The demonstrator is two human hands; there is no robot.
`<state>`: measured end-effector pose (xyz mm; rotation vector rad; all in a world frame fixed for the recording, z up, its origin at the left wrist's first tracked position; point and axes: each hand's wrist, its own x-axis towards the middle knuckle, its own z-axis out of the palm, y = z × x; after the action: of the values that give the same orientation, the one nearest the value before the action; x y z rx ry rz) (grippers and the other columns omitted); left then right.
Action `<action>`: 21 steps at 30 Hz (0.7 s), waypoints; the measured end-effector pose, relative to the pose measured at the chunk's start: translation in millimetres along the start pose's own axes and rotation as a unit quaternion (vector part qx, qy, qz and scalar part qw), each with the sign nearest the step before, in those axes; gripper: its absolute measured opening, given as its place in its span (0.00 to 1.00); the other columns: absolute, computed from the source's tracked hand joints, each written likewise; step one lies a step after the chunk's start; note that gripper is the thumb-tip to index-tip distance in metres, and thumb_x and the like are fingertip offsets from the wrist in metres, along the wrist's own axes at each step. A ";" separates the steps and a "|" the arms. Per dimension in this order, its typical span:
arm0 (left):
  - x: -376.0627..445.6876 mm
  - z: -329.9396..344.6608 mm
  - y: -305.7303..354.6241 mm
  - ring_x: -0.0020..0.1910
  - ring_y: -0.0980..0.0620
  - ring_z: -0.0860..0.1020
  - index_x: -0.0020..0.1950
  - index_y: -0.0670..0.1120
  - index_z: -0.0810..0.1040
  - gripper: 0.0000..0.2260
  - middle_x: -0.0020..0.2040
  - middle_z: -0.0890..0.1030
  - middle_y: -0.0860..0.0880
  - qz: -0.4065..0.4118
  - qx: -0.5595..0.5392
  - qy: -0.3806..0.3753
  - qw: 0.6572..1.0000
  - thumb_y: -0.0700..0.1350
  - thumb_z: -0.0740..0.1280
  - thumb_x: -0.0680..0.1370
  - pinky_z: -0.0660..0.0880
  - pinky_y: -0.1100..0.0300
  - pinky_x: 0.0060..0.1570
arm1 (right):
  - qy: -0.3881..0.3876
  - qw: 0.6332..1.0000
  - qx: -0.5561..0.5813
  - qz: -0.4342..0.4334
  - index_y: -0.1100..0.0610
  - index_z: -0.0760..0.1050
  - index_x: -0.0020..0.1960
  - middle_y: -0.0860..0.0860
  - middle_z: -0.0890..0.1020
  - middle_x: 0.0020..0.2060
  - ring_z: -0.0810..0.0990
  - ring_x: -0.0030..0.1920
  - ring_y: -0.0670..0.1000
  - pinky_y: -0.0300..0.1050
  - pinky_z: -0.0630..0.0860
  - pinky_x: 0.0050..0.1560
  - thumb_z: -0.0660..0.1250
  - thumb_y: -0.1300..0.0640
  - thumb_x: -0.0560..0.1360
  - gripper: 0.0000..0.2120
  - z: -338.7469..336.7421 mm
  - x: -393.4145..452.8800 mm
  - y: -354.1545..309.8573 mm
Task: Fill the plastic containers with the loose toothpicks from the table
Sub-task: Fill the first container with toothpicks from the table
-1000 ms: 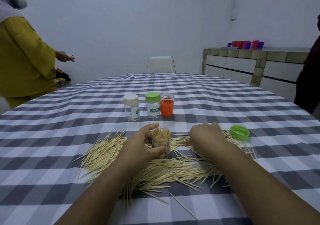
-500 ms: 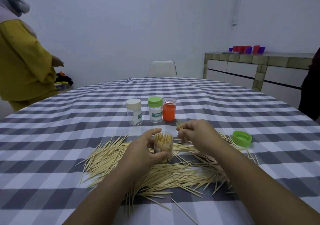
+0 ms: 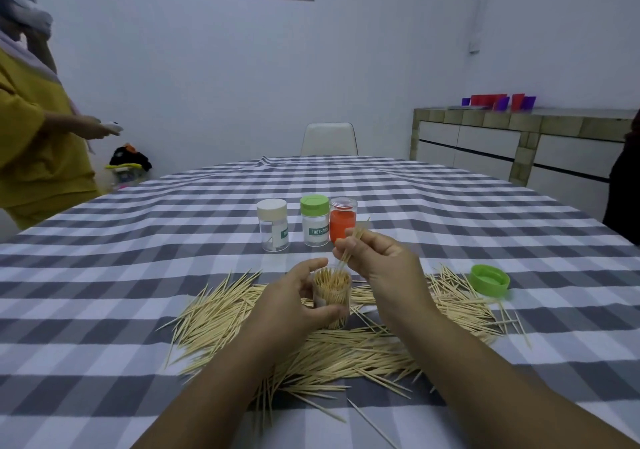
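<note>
Toothpicks going into a nearly full container.
Left hand grips the container; right hand pinches a toothpick bunch that may jam or spill.

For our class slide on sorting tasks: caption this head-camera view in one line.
Left hand steadies a nearly full container while the right hand lowers a pinch of toothpicks into it.

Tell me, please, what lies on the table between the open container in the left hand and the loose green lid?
In the head view, loose toothpicks cover the cloth between the open container and the green lid; the right hand hangs over that stretch.
</note>
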<state>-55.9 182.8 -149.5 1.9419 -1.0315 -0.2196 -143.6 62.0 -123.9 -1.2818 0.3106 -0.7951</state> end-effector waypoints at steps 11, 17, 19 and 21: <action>-0.7 0.1 1.0 0.45 0.70 0.77 0.70 0.58 0.68 0.34 0.46 0.81 0.61 0.004 0.000 0.003 1.000 0.49 0.78 0.67 0.71 0.77 0.41 | 0.020 0.983 -0.164 -0.080 0.52 0.79 0.59 0.41 0.82 0.50 0.77 0.53 0.35 0.25 0.73 0.50 0.69 0.56 0.75 0.13 -1.8 -2.4 9.2; -1.2 -0.9 0.8 0.45 0.68 0.78 0.69 0.58 0.68 0.33 0.43 0.82 0.58 0.004 0.003 0.002 1.000 0.49 0.78 0.67 0.73 0.74 0.45 | -0.008 0.973 -0.220 -0.074 0.53 0.83 0.53 0.43 0.83 0.43 0.81 0.48 0.39 0.26 0.73 0.43 0.67 0.52 0.76 0.09 -1.9 -7.6 14.3; -1.1 -0.6 0.8 0.46 0.66 0.79 0.70 0.58 0.68 0.34 0.44 0.82 0.57 0.003 -0.002 0.000 1.000 0.49 0.78 0.67 0.74 0.71 0.47 | -0.013 0.975 -0.209 -0.069 0.53 0.84 0.49 0.45 0.85 0.40 0.82 0.44 0.40 0.28 0.74 0.42 0.66 0.51 0.77 0.09 -3.5 -8.1 14.2; -1.3 -0.4 1.2 0.45 0.66 0.79 0.69 0.59 0.68 0.33 0.43 0.82 0.58 0.004 -0.007 -0.001 1.000 0.48 0.78 0.67 0.73 0.72 0.45 | -0.030 0.973 -0.218 -0.066 0.51 0.84 0.48 0.43 0.85 0.40 0.81 0.45 0.38 0.29 0.74 0.44 0.65 0.50 0.78 0.10 -5.4 -7.4 13.8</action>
<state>-57.2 183.7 -148.6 1.9258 -1.0353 -0.2239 -147.3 64.1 -140.0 -1.7501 0.3656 -0.8256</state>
